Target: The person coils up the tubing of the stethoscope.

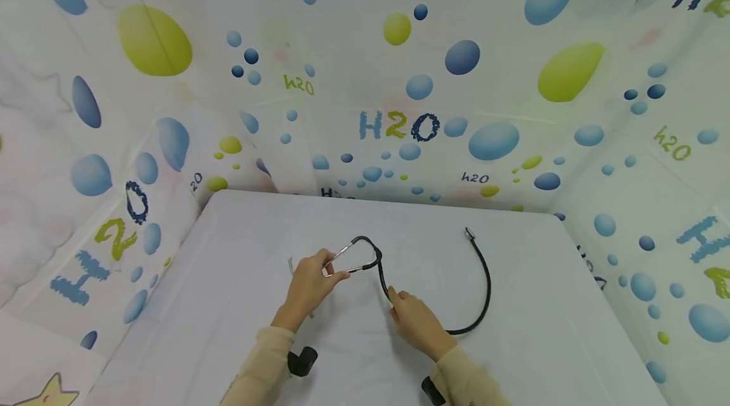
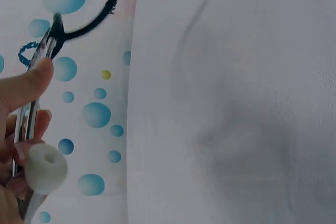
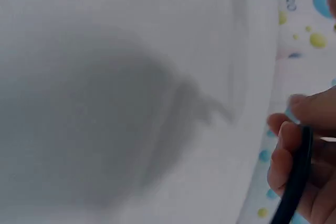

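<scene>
Head view: stethoscope (image 1: 381, 270) is held over the bench (image 1: 547, 304), its far end laid there.
Left hand (image 1: 310, 282): curled; metal ear tubes (image 1: 342, 250) are pinched.
Right hand (image 1: 419, 322): curled; black tubing (image 1: 488, 282) is gripped.

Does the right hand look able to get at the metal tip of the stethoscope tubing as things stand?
Probably yes: the right hand holds the stethoscope tubing, so it would likely need to let go first, but nothing visible blocks its way to the metal tip.
</scene>
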The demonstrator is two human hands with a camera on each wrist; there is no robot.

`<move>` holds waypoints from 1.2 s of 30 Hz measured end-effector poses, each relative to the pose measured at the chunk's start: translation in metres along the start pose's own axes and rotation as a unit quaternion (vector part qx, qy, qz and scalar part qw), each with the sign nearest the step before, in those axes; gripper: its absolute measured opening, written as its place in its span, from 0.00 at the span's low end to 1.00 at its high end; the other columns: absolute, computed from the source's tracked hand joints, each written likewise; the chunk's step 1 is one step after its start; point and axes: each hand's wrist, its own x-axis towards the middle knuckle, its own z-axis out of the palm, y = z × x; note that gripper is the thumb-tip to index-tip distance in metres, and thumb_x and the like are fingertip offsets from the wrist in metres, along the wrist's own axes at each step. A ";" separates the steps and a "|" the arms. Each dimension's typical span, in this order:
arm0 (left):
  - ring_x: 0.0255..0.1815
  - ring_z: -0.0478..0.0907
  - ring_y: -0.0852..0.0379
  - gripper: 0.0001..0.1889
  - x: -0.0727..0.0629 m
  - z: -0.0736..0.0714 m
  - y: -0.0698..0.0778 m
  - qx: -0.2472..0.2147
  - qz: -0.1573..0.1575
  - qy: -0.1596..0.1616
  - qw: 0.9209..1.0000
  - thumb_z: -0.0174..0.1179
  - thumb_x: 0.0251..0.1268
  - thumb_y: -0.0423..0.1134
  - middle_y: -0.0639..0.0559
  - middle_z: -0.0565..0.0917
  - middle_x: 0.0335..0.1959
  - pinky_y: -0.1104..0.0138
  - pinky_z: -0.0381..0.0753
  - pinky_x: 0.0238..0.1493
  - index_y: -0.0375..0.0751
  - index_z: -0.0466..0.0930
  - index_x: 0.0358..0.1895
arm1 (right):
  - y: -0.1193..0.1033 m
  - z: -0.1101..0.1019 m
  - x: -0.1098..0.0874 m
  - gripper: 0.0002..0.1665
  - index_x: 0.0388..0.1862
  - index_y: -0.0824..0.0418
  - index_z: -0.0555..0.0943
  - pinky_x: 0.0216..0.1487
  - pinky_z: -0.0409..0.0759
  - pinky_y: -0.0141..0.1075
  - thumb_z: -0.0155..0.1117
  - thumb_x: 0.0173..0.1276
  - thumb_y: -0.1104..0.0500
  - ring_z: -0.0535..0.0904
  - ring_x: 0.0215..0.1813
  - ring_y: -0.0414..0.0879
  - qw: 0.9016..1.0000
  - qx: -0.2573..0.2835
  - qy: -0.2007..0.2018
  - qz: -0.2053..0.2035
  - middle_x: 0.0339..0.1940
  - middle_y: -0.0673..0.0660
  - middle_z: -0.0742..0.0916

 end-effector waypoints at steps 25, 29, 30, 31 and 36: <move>0.19 0.62 0.64 0.16 -0.005 -0.003 0.019 0.033 0.064 -0.134 0.988 0.74 0.43 0.40 0.61 0.72 0.18 0.73 0.64 0.20 0.41 0.77 0.32 | -0.007 -0.054 0.043 0.08 0.35 0.64 0.84 0.33 0.77 0.31 0.71 0.55 0.66 0.78 0.33 0.43 0.963 0.051 0.199 -0.175 0.30 0.52 0.84; 0.20 0.62 0.66 0.15 -0.007 -0.002 0.023 0.017 0.097 -0.148 0.984 0.74 0.43 0.40 0.60 0.72 0.18 0.73 0.65 0.21 0.41 0.78 0.32 | -0.001 -0.053 0.048 0.07 0.35 0.63 0.84 0.33 0.77 0.31 0.71 0.56 0.65 0.78 0.32 0.44 0.964 0.079 0.190 -0.170 0.31 0.52 0.85; 0.20 0.63 0.66 0.15 -0.007 -0.002 0.024 0.016 0.104 -0.147 0.984 0.75 0.43 0.40 0.60 0.72 0.18 0.74 0.65 0.21 0.41 0.78 0.32 | 0.001 -0.052 0.050 0.07 0.36 0.63 0.84 0.32 0.76 0.31 0.70 0.56 0.64 0.78 0.32 0.43 0.965 0.084 0.184 -0.165 0.31 0.53 0.85; 0.20 0.63 0.66 0.16 -0.007 -0.002 0.025 0.016 0.111 -0.145 0.983 0.75 0.43 0.40 0.60 0.72 0.18 0.74 0.65 0.21 0.41 0.78 0.32 | 0.002 -0.052 0.051 0.07 0.36 0.63 0.84 0.32 0.76 0.30 0.70 0.57 0.64 0.77 0.31 0.43 0.967 0.092 0.177 -0.157 0.31 0.53 0.85; 0.21 0.65 0.65 0.16 -0.010 -0.002 0.028 0.017 0.119 -0.142 0.983 0.75 0.42 0.41 0.60 0.73 0.18 0.74 0.66 0.23 0.41 0.76 0.29 | 0.009 -0.050 0.055 0.07 0.37 0.63 0.85 0.31 0.76 0.32 0.69 0.58 0.63 0.76 0.30 0.40 0.975 0.157 0.120 -0.103 0.33 0.53 0.86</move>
